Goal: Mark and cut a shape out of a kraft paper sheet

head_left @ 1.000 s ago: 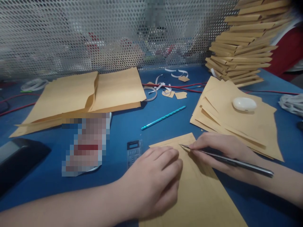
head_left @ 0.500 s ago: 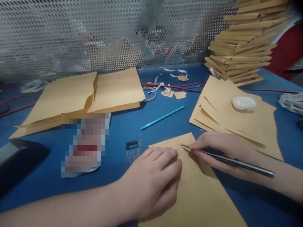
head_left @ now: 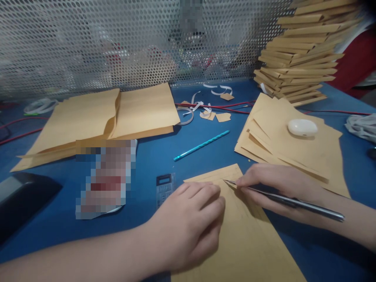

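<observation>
Workshop or office: perforated partition (head_left: 88, 47), folded-paper stack (head_left: 302, 60)

Bare forearms (head_left: 88, 250), left hand (head_left: 194, 223) bare, right hand (head_left: 276, 180) bare

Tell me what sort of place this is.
Likely a workroom bench: a tall stack of folded brown paper, more brown sheets on the blue table, and a perforated screen behind.
</observation>
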Action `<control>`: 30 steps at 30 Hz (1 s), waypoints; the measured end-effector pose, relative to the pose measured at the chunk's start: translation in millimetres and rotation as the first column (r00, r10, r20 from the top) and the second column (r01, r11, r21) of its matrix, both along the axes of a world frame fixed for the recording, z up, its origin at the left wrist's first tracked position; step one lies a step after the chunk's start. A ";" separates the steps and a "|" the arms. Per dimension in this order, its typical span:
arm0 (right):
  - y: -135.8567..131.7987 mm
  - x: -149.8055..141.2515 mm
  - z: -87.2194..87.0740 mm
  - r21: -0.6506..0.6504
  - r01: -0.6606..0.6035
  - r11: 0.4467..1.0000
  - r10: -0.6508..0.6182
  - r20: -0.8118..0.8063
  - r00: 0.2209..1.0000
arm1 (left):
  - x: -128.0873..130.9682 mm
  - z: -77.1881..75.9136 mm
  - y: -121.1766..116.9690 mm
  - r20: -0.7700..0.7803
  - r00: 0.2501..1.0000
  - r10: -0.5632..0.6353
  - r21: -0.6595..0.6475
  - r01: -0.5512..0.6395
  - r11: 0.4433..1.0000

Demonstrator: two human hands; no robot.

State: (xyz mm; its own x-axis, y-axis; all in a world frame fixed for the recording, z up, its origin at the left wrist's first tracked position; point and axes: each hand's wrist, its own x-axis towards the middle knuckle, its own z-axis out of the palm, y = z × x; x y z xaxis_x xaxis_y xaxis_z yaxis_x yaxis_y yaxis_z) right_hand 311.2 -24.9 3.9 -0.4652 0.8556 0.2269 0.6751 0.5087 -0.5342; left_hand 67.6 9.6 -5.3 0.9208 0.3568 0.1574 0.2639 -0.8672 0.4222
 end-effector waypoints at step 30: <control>-3.1 -0.3 7.3 0.001 0.015 1.000 -0.015 -0.010 1.000 | 0.8 0.5 0.6 -0.008 1.000 0.003 -0.003 -0.003 1.000</control>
State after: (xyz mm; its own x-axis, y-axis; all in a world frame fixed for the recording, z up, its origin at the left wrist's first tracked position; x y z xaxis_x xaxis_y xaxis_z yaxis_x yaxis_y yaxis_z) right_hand 310.9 -28.1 11.2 -0.4504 0.8621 0.2320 0.6771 0.4993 -0.5407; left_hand 68.5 10.2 -4.8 0.9209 0.3604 0.1486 0.2704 -0.8651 0.4225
